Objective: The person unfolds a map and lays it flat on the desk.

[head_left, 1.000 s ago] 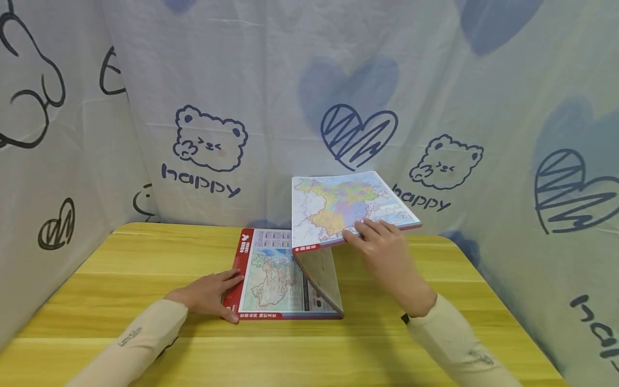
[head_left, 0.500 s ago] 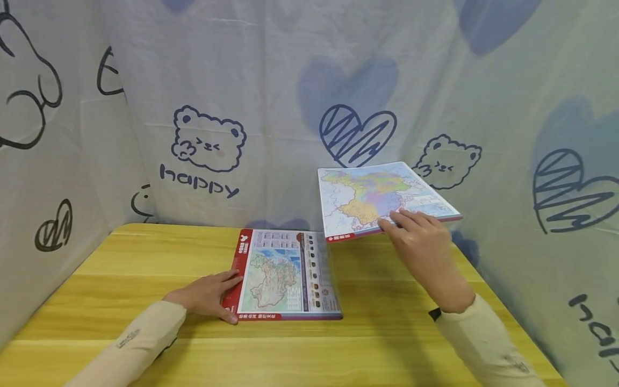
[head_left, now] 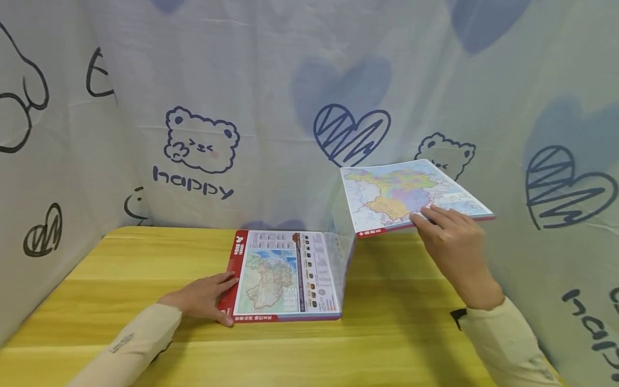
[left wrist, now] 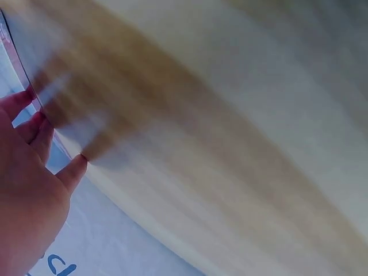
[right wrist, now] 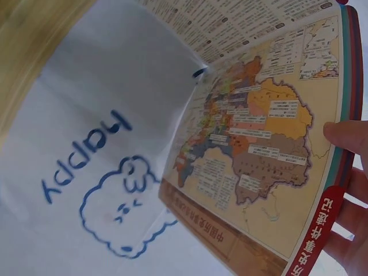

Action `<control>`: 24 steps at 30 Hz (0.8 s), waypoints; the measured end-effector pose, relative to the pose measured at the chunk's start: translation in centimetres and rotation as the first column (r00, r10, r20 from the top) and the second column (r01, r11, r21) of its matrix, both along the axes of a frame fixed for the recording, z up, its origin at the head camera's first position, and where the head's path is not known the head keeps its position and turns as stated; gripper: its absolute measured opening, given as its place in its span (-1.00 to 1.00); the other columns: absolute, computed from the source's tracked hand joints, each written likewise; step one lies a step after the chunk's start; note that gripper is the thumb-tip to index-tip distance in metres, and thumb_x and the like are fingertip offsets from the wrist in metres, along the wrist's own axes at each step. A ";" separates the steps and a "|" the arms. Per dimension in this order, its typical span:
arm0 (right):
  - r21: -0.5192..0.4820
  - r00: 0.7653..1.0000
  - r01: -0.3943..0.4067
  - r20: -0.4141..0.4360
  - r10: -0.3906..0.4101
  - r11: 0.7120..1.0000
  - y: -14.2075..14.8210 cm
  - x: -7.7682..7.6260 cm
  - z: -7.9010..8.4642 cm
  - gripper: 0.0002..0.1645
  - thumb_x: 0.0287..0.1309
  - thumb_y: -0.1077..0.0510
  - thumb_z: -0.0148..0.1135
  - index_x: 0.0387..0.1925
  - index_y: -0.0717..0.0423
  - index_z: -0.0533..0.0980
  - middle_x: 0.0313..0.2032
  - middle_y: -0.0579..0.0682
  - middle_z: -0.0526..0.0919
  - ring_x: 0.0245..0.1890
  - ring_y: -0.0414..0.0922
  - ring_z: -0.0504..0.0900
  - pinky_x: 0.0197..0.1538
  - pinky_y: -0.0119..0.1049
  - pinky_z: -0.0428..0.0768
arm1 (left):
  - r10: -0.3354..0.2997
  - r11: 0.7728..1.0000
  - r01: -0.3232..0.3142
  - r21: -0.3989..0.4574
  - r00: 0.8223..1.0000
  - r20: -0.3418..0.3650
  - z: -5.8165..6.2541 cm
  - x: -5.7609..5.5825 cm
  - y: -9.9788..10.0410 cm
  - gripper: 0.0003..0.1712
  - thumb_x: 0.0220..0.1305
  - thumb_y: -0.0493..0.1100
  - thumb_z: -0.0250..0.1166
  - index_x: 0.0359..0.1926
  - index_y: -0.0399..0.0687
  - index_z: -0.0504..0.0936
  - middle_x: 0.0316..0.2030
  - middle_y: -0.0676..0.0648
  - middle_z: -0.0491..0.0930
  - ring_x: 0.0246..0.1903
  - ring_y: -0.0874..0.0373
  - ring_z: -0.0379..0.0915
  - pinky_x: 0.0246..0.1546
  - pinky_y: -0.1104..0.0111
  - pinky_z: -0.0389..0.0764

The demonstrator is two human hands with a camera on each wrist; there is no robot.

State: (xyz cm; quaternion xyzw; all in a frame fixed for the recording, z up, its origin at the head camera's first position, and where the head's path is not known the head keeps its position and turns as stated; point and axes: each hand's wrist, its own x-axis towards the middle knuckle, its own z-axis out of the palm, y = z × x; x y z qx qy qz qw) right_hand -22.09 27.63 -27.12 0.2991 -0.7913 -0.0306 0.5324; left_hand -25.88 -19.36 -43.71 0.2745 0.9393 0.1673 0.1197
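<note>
A folding map, printed in color, lies partly unfolded in the head view. Its lower panel [head_left: 271, 279], with a red left border, is flat on the table. From that panel's right side a connecting panel [head_left: 346, 258] rises steeply to a raised panel [head_left: 406, 193] held above the table. My left hand [head_left: 203, 298] rests with spread fingers on the red border. My right hand [head_left: 454, 247] pinches the raised panel's near edge. In the right wrist view, its thumb [right wrist: 345, 136] presses a face bearing an orange-and-grey map, and the other fingers lie behind.
The yellow wood-grain table [head_left: 145, 252] extends around the map. A pale curtain [head_left: 271, 134] printed with bears and hearts hangs behind and along both sides, close to the table's back edge.
My right hand has carried the raised panel rightward, and the connecting panel now stands steeply. The lower panel's right strip has come into sight. My left hand has stayed on the border.
</note>
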 end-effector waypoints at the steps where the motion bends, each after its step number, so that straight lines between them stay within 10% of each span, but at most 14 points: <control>1: -0.001 1.000 0.006 0.002 -0.006 1.000 0.3 0.0 -0.1 -0.62 -0.23 0.39 0.53 -0.23 0.21 0.71 -0.27 0.21 0.72 -0.29 0.17 0.70 -0.28 0.10 0.63 | 0.000 1.000 0.000 -0.005 1.000 0.000 0.1 0.0 -0.1 0.23 -0.10 0.38 0.43 0.39 -0.34 0.23 0.39 -0.38 0.10 0.30 -0.36 0.10 0.20 -0.19 0.25; 24: 0.005 0.999 -0.018 0.032 0.018 1.000 2.6 -0.2 -3.3 -0.81 0.24 0.22 0.25 -0.15 0.16 0.68 -0.26 0.19 0.72 -0.34 0.19 0.69 -0.39 0.06 0.62 | 0.170 0.979 -0.171 -0.112 0.985 -0.023 0.2 0.5 -5.8 0.15 0.01 0.42 0.29 0.35 -0.39 0.28 0.33 -0.40 0.20 0.23 -0.37 0.20 0.14 -0.23 0.29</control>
